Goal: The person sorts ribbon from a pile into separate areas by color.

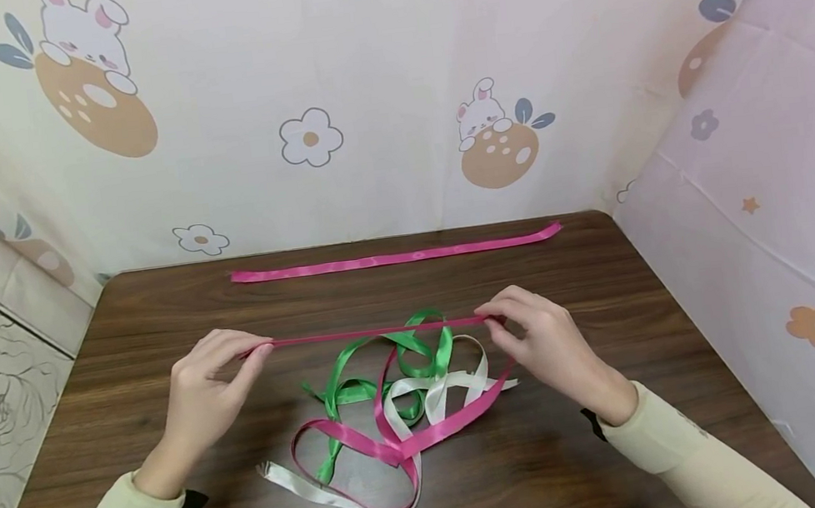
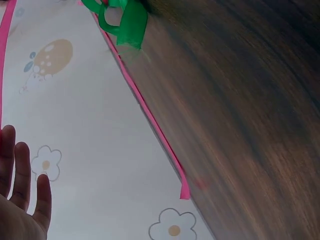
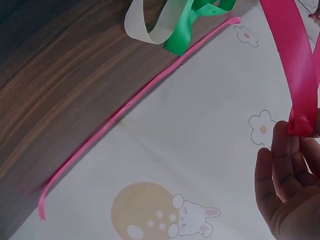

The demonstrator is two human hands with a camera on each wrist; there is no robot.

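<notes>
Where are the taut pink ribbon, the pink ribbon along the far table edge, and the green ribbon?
Taut pink ribbon (image 1: 379,332), head view: middle of its stretch.
Far pink ribbon (image 1: 378,261), head view: halfway along it.
Green ribbon (image 2: 132,25), left wrist view: a broad stretch.

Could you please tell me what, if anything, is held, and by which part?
A pink ribbon, stretched taut: the left hand pinches it apparently near one end, the right hand partway along.

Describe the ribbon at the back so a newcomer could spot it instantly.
Start with the dark wooden table and go to its far edge, below the patterned cloth. Along that edge runs a single pink ribbon. Unlike the looped green, white and pink ribbons nearer the camera, it lies nearly straight, apart and untouched.
</notes>
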